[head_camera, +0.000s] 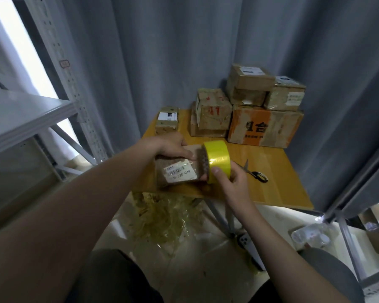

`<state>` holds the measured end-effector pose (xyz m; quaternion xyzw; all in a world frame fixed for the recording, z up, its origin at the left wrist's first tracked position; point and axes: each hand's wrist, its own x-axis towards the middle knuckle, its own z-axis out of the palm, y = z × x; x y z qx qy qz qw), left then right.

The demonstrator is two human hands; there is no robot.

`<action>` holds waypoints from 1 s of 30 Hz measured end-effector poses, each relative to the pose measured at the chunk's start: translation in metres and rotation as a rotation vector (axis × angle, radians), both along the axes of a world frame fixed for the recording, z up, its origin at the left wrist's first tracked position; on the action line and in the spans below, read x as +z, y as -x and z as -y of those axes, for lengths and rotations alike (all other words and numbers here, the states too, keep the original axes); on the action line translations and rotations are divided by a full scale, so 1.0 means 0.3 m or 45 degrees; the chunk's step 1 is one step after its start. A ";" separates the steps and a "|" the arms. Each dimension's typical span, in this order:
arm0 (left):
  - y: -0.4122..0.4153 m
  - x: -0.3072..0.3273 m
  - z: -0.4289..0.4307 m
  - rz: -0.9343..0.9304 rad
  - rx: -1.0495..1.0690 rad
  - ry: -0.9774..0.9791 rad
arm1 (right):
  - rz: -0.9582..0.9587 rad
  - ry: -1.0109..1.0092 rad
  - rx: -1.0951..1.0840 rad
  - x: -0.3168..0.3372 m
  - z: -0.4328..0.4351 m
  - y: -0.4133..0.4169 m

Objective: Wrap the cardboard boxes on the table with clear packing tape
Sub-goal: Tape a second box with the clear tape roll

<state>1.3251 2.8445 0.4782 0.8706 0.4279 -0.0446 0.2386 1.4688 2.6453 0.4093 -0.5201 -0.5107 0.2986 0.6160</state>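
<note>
**Taping the box at the table's front edge**

The left hand (173, 147) curls over the box (179, 171) from above, thumb laid across the near face over the label, pinning it so it cannot twist. The right hand (230, 180) grips the tape roll (217, 160), thumb pressed on the yellow band and fingers wrapped beneath. The roll is butted against the box's right end, probably to lay a strip on. Whether the box rests on the table (282, 193) or is lifted is unclear. Scissors (256, 173) lie just right, handy for the cut. The other boxes (265, 125) wait stacked at the back.
</note>
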 end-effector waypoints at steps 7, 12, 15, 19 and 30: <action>-0.040 -0.090 0.027 -0.115 -0.165 -0.279 | -0.015 0.065 -0.102 0.088 -0.195 -0.005; -0.064 -0.163 0.020 0.249 0.049 -0.383 | -0.024 0.101 -0.104 0.084 -0.278 -0.036; -0.069 -0.168 -0.009 0.220 0.136 -0.342 | 0.011 0.106 -0.110 0.081 -0.298 -0.051; -0.074 -0.182 -0.046 0.176 0.163 -0.276 | 0.098 0.184 -0.174 0.129 -0.322 -0.051; -0.072 -0.179 -0.040 0.145 0.205 -0.278 | -0.182 0.385 -0.193 0.037 -0.020 0.000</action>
